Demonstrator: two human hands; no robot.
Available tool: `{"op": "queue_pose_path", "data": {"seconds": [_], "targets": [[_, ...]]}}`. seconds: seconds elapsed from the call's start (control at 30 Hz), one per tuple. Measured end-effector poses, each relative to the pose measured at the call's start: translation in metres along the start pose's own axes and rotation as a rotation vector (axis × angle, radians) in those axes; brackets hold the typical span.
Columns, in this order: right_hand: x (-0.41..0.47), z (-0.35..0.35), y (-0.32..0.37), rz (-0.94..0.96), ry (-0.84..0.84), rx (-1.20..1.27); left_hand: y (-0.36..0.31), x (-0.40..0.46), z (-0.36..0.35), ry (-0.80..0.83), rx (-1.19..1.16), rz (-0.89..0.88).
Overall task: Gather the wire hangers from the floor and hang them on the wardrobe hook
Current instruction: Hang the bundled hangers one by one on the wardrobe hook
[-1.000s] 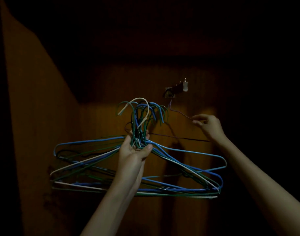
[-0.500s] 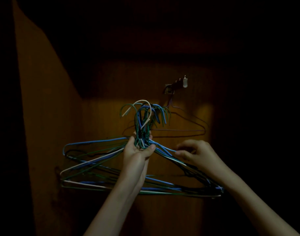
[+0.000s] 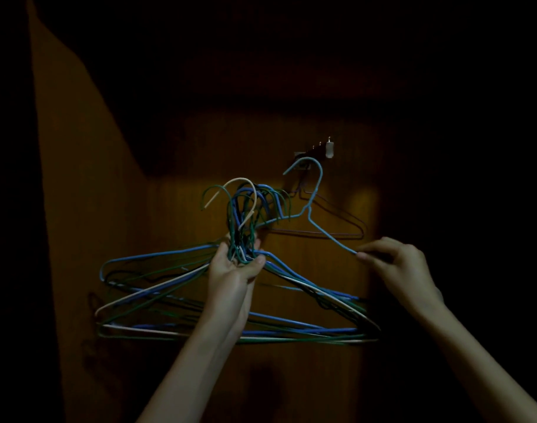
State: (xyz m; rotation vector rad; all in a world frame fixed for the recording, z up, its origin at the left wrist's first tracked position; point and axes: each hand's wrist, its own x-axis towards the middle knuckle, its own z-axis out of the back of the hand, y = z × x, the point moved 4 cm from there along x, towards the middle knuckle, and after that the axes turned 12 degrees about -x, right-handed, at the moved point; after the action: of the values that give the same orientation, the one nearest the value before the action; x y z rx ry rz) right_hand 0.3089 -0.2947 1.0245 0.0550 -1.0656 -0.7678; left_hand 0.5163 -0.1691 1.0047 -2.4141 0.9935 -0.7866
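Dim wardrobe interior, wooden back panel (image 3: 175, 300) lit in the middle only. Left side: the left hand (image 3: 235, 271) is clenched around the necks of a bundle of wire hangers (image 3: 169, 288), blue, green and white, held up in front of the panel; their shoulders fan out to both sides of the fist and the hook ends stick up above it, tangled together.

Moving right: a single light-blue hanger (image 3: 317, 190) is lifted clear of the bundle, its hook end up just beside the wardrobe hook (image 3: 314, 152), not clearly over it yet. A dark hanger (image 3: 337, 222) looks already hung below the hook, against the panel.

Far right: the right hand (image 3: 398, 264) pinches the blue hanger's right shoulder wire between fingertips.

Handling judgement: the hangers look light, thin and springy, with a slick coating; the bundle will snag on itself, so separate one at a time. Holding at the shoulder lets the hook end swing; a grip nearer the neck would likely steer better onto the small hook. The bundle is best held at the necks, as it is now.
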Motion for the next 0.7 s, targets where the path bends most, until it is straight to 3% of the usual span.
{"op": "queue_pose_path", "data": {"seconds": [0.37, 0.7], "targets": [[0.043, 0.012, -0.029, -0.079, -0.248, 0.005, 0.001, 0.013, -0.010, 0.060, 0.011, -0.032], [0.120, -0.042, -0.056, -0.189, -0.162, 0.022, 0.002, 0.031, -0.017, 0.099, 0.012, -0.053]]}}
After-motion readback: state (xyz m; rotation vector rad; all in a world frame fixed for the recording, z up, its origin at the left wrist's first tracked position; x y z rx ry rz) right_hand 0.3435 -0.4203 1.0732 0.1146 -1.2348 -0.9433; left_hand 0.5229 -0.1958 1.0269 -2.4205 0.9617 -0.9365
